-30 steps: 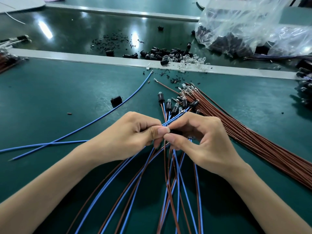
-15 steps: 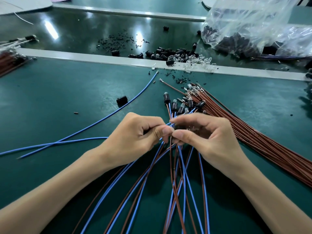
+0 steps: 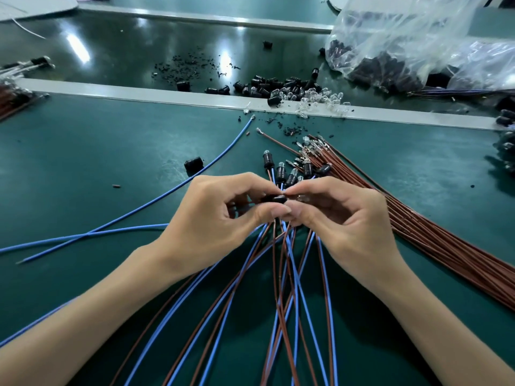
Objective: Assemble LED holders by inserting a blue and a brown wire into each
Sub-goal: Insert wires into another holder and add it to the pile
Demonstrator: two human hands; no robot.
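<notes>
My left hand pinches a small black LED holder between thumb and fingers at the middle of the green mat. My right hand meets it fingertip to fingertip and pinches a small metal-tipped piece at the holder's end; whether that is a wire end I cannot tell. Blue and brown wires fan down from under both hands. Several finished holders with clear LEDs lie just beyond my fingers. A bundle of brown wires runs to the right. Loose blue wires lie to the left.
A pile of black holders and clear LEDs sits by the grey rail. A plastic bag of dark parts lies at the back right. One stray black holder rests on the mat.
Both hands have shifted slightly up and right. My fingers have opened a little, so the black holder between the fingertips now shows.
</notes>
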